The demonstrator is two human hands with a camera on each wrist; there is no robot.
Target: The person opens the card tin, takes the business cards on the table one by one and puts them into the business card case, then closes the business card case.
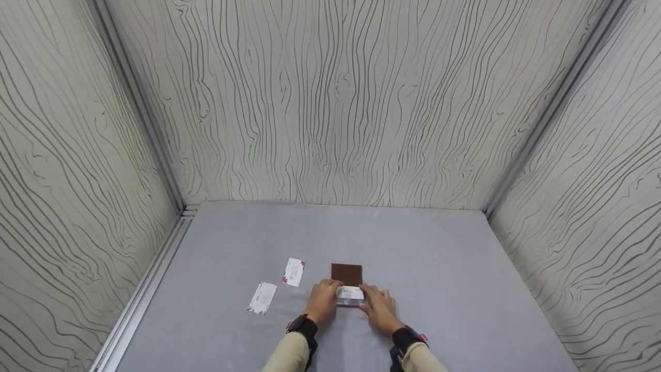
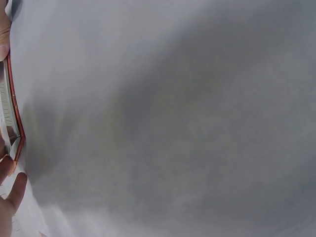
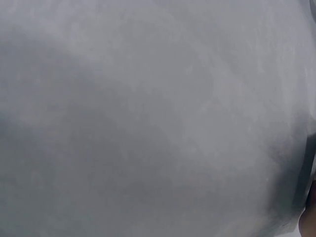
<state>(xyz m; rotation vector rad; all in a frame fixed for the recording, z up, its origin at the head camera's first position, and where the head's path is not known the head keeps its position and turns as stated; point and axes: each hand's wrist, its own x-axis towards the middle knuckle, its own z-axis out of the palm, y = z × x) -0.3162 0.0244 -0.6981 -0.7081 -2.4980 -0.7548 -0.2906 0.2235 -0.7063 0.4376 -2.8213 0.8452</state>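
A brown business card holder [image 1: 346, 274] lies unfolded on the grey cloth in the head view. A white card [image 1: 351, 293] lies over its nearer half, above a silvery strip. My left hand [image 1: 324, 299] grips the holder's left side, its fingers bent at the edge. On the opposite side, my right hand [image 1: 381, 309] holds the right edge with thumb and fingers. The left wrist view catches only the holder's orange-brown rim [image 2: 15, 103] and some fingertips at the left border. In the right wrist view, little more than a blurred finger shows at the lower right.
Two white cards lie left of the holder: one with red corner prints [image 1: 294, 272], and one farther left [image 1: 262, 298] with dark corner prints. Grey cloth [image 1: 439, 258] covers the table. Wood-grain patterned walls [image 1: 330, 103] enclose the back and sides, with a metal rail [image 1: 139, 294] on the left.
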